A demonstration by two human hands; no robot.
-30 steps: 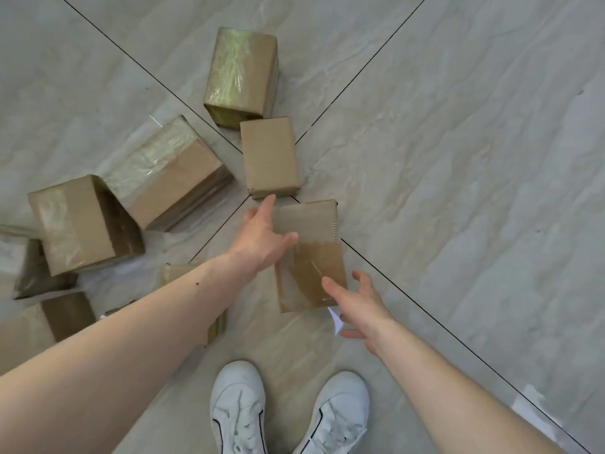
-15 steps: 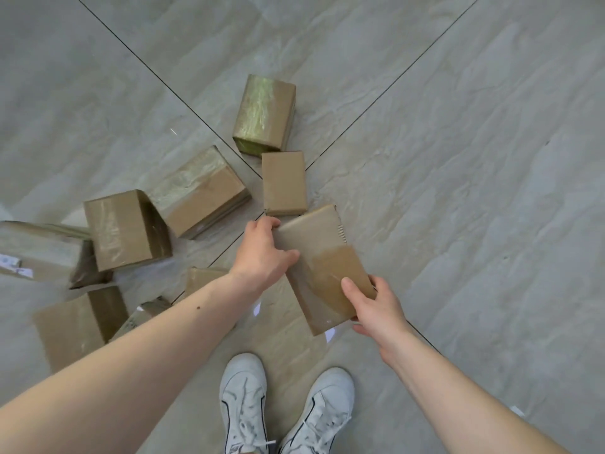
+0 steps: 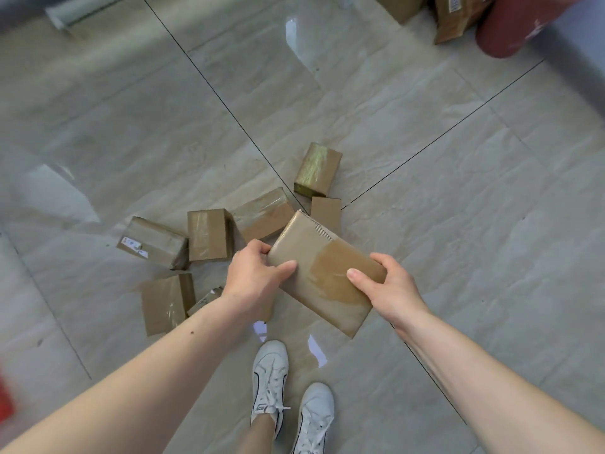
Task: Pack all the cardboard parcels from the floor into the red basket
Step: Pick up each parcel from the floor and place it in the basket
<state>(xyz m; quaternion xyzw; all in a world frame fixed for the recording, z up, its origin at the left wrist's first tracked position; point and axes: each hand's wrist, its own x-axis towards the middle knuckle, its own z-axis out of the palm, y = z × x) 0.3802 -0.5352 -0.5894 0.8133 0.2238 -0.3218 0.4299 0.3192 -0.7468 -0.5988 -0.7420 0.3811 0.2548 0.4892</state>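
A flat cardboard parcel [image 3: 322,273] is held clear of the floor [image 3: 458,191], above the white sneakers [image 3: 270,385]. Left hand [image 3: 253,280] is clamped on its near-left edge, thumb on top; right hand [image 3: 388,288] is clamped on the right edge, thumb across the glossy tape patch. Two-sided grip is judged to keep the slick pkg level for carrying. Approx. seven parcels [image 3: 208,239] are left scattered on the floor, left of and beyond the held one. A red blur at the left frame edge [image 3: 5,401] may be the basket; this cannot be confirmed. Carry to basket is pending.
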